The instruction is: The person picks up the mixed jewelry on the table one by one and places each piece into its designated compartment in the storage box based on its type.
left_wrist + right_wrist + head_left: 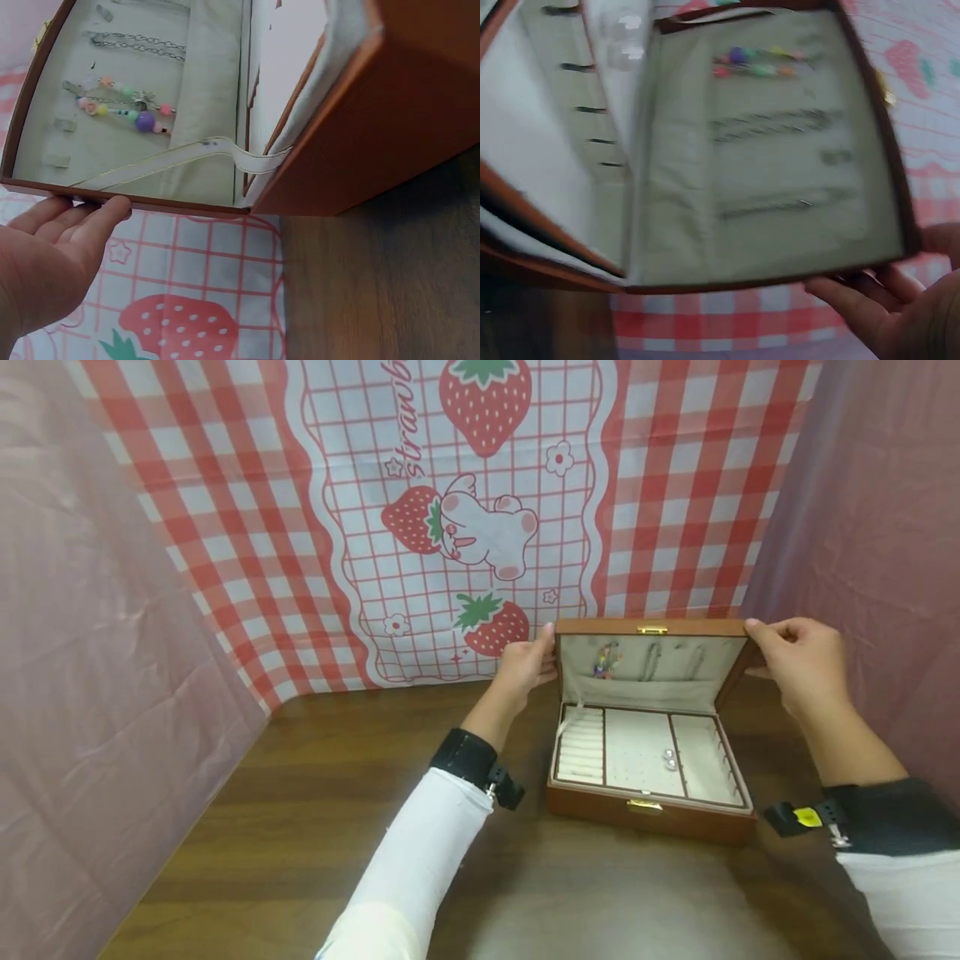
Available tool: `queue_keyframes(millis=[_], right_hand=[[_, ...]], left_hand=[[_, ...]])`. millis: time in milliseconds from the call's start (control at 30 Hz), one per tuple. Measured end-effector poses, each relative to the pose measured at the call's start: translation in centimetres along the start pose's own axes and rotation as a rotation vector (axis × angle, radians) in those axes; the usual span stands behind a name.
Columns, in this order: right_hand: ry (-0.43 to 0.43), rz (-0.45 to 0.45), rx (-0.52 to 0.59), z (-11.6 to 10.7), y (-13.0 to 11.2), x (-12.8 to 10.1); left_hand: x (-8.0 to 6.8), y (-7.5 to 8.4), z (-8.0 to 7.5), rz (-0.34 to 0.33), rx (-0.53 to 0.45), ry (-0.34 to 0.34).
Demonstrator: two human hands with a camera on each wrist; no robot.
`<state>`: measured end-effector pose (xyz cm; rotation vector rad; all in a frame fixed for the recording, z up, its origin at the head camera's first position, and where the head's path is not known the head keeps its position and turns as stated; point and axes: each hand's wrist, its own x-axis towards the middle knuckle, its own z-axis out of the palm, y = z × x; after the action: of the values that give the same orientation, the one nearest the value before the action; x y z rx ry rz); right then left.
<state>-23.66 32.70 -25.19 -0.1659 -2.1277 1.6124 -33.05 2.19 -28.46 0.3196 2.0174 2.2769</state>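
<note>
A brown jewelry box (649, 793) sits on the dark wooden tabletop (360, 827), close to the back wall, and it is open. Its lid (651, 662) stands up, leaning back a little. The left hand (527, 662) holds the lid's left top corner, with the thumb on the front edge and the fingers curled behind it. In the left wrist view, the fingers (90, 221) touch the brown edge of the lid. The right hand (802, 660) holds the lid's right top corner the same way, so both grips are closed on the lid. The right wrist view is blurry, but it shows fingertips (840, 289) under the lid's edge. The inside of the lid is soft and cream. A beaded chain (604, 662) with pink, green and purple beads hangs there, and two thin silver chains (651, 662) hang beside it. A cream ribbon (187, 161) runs from the lid to the box. The bottom of the box has three parts: ring rolls (582, 747) on the left, a flat middle part with two small pearl earrings (668, 760), and a part with little hooks on the right. A gold clasp (645, 806) is on the front of the box. Behind the box hangs a red and white checked cloth (480, 510) with strawberries and a bunny on it. Pink curtains (97, 635) hang at both sides.
</note>
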Motion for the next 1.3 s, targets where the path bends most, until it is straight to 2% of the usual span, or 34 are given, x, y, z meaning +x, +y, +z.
queue_keyframes(millis=[200,267,367,567,767,933,1133,1200,1300], right_hand=[[-0.239,0.025,0.198,-2.5,0.1,-1.0],[-0.282,0.027,0.209,-2.9,0.3,-1.3],[-0.314,0.016,0.12,-3.4,0.6,-1.9],[-0.354,-0.009,-0.186,-4.1,0.7,-3.2],[-0.419,-0.026,-0.45,-4.4,1.0,-4.3],[-0.46,-0.062,-0.529,-4.4,1.7,-5.2],[-0.544,-0.145,-0.671,-4.2,2.4,-5.8],[-0.583,-0.155,-0.683,-4.0,2.7,-6.0],[-0.65,-0.166,-0.682,-3.5,3.1,-6.2]], left_hand=[[-1.8,-0.1,-0.6,0.053,0.112,-0.025],[-2.3,-0.1,-0.9,0.07,0.154,-0.041],[-3.1,-0.3,-1.4,0.082,0.192,-0.074],[-4.8,-0.6,-2.2,0.096,0.298,-0.147],[-6.8,-1.3,-3.0,0.153,0.452,-0.168],[-8.2,-2.3,-3.4,0.191,0.535,-0.168],[-9.4,-3.2,-3.6,0.207,0.596,-0.212],[-9.8,-3.5,-3.7,0.195,0.621,-0.211],[-10.3,-4.1,-3.7,0.135,0.613,-0.208]])
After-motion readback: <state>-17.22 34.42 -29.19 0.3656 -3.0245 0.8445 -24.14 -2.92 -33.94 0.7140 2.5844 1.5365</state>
